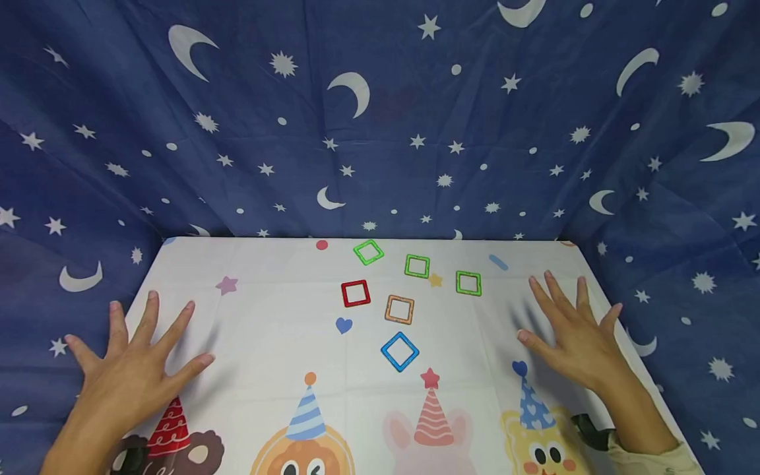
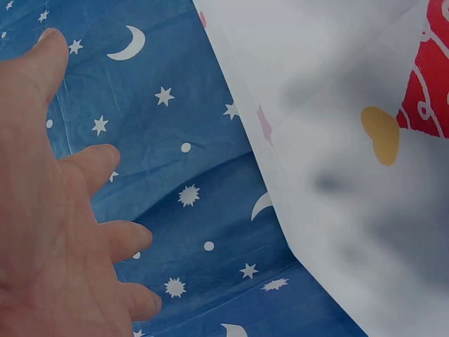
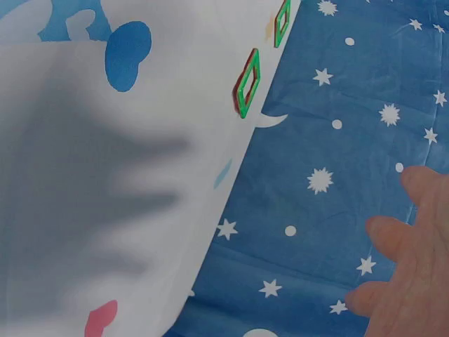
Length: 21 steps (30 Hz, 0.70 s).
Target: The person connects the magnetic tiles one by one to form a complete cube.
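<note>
My left hand (image 1: pixel 129 369) hovers over the left side of the table, fingers spread and holding nothing. On the right, my right hand (image 1: pixel 578 340) is likewise spread above the cloth, nearest to a green square frame (image 1: pixel 468 283). Two more green square frames, one in the middle (image 1: pixel 417 266) and one turned askew (image 1: pixel 369 252), lie toward the back. A red square frame (image 1: pixel 355 293) and an orange square frame (image 1: pixel 400 309) sit just in front of them. Closest to me is a blue square frame (image 1: pixel 400 351), turned cornerwise. In the right wrist view a green frame (image 3: pixel 248 84) shows beyond the hand's shadow.
A white tablecloth (image 1: pixel 267 343) printed with party-hat animals, stars and a heart covers the table. Blue fabric (image 1: pixel 392 171) with moons and stars hangs behind and along both sides. The table's left edge (image 2: pixel 270 203) shows in the left wrist view.
</note>
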Motion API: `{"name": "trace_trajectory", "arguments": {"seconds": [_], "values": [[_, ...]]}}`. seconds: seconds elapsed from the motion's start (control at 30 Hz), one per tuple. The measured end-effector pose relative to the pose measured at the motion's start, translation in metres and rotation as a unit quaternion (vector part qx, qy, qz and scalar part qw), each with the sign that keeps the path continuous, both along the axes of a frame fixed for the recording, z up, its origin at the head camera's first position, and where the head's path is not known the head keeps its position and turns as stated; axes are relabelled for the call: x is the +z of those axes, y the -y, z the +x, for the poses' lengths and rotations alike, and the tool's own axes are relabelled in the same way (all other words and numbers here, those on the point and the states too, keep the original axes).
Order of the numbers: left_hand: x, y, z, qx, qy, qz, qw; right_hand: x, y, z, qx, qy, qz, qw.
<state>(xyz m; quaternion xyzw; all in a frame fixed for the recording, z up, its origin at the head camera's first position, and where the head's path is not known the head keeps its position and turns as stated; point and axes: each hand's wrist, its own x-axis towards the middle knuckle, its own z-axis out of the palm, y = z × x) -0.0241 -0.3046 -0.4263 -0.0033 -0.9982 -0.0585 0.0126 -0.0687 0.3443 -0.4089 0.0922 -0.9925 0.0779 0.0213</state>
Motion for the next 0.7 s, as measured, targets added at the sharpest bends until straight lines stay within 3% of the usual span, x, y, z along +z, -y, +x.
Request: {"name": "trace_trajectory", "arguments": {"seconds": [0.43,0.7], "values": [[-0.0026,-0.0014,-0.0020,-0.015,-0.003,0.005,0.9999,-0.0034,0.0083,-0.0035,0.005,0.006,0.003,1.0000],[-0.0030,-0.0085,-0.0086,-0.025,0.000,-0.001,0.9997,-0.0040,0.0073,-0.0014,-0.010,0.010,0.015,0.9998]]}}
